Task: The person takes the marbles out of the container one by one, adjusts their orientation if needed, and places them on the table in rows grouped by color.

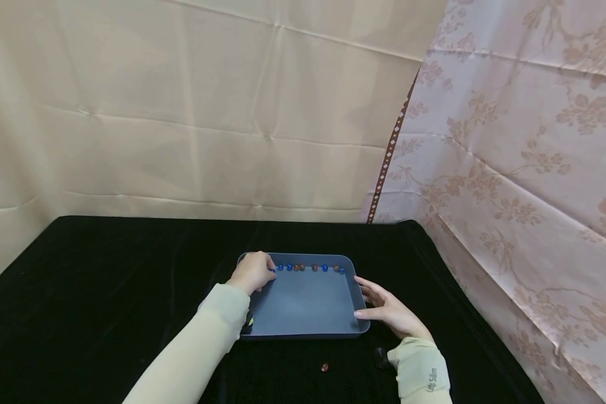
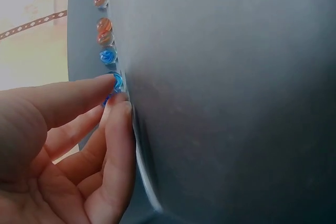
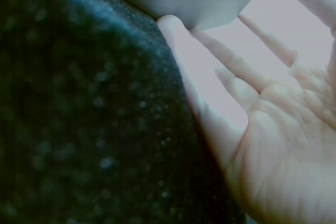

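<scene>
A shallow blue-grey tray lies on black cloth. Along its far wall runs a row of small glass marbles, some blue and some orange-brown. At the far left corner, my left hand pinches a blue marble between thumb and fingers. More blue glass shows behind the fingertips, partly hidden. My right hand is at the tray's right side, fingers spread and fairly straight. Its fingertips touch the tray's outer wall.
A single reddish-brown marble lies on the cloth in front of the tray. The black-covered table extends to both sides. A cream curtain hangs behind it, and a floral curtain on the right.
</scene>
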`<state>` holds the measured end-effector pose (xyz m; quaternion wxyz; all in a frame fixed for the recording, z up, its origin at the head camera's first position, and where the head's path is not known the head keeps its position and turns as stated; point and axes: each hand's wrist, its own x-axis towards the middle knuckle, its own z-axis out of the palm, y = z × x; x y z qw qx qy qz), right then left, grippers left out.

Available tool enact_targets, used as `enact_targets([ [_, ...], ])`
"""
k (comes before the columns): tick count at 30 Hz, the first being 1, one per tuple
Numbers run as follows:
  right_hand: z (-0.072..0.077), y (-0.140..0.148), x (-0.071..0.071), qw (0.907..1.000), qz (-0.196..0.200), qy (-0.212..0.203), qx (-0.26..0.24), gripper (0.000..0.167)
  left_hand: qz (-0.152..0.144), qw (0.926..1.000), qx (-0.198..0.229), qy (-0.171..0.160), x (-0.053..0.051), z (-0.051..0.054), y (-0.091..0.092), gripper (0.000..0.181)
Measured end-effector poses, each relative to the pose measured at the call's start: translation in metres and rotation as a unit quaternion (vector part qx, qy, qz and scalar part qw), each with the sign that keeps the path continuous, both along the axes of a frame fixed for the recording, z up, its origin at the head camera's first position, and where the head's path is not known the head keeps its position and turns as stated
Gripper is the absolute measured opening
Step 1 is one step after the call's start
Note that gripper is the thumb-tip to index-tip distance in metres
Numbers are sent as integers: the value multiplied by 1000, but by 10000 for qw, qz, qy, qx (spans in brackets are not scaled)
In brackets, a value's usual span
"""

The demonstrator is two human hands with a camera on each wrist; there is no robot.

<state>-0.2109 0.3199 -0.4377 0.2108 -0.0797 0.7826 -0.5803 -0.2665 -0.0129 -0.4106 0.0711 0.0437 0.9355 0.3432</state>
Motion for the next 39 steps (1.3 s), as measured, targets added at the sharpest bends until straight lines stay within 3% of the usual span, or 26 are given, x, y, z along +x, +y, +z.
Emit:
enact_targets([
  [13, 1, 1, 0, 9999, 125, 5, -41, 79, 16, 9969, 746, -259, 0, 7, -3, 14],
  [21, 1, 1, 1, 9999, 155, 1, -45, 80, -178, 9934, 1052, -414, 1, 16, -6, 19],
  [27, 1, 1, 0, 9999, 150, 11, -43, 80, -434, 9915, 1184, -331, 2, 24, -7, 21],
  [39, 1, 0, 1, 9999, 146, -16, -62, 79, -623, 9892, 1309, -231, 8, 40, -7, 24],
])
